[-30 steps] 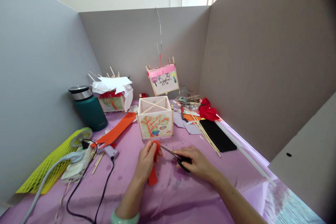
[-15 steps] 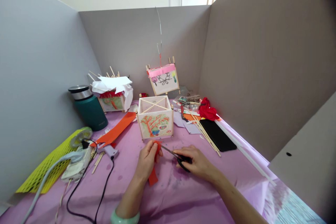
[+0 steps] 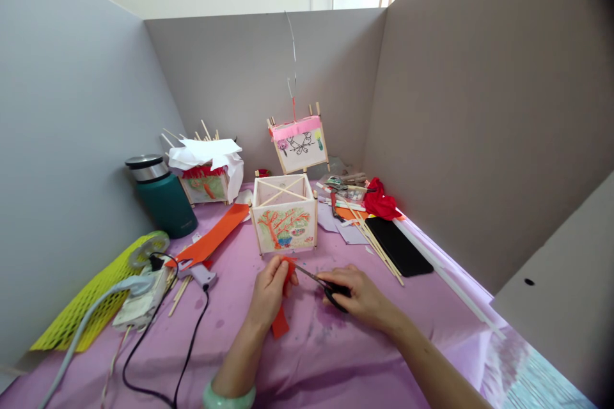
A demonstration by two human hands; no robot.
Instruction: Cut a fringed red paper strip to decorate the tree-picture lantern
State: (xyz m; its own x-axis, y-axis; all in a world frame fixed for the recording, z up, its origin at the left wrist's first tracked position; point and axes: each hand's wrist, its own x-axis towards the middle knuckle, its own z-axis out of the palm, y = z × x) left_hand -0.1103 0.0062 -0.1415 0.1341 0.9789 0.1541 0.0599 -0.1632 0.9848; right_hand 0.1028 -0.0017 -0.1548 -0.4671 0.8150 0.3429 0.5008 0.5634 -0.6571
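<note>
My left hand (image 3: pixel 269 284) pinches a strip of red-orange paper (image 3: pixel 280 323), whose lower end hangs below the fingers. Black-handled scissors (image 3: pixel 338 294) are in my right hand (image 3: pixel 357 294), their blades pointing left to the upper end of the strip at my left fingertips. Just behind my hands stands a box-shaped lantern (image 3: pixel 286 227) of white panels and wooden sticks, with a coloured tree drawing on its front and crossed sticks at its top. A green bangle (image 3: pixel 229 396) is on my left wrist.
At left are a teal bottle (image 3: pixel 165 198), a glue gun (image 3: pixel 204 276), cables, a power strip (image 3: pixel 139 303) and an orange sheet (image 3: pixel 215 236). A pink-topped lantern (image 3: pixel 301 144) hangs behind. Wooden sticks (image 3: pixel 378 244), a black phone (image 3: pixel 398 246) and red cloth (image 3: pixel 381 201) lie at right.
</note>
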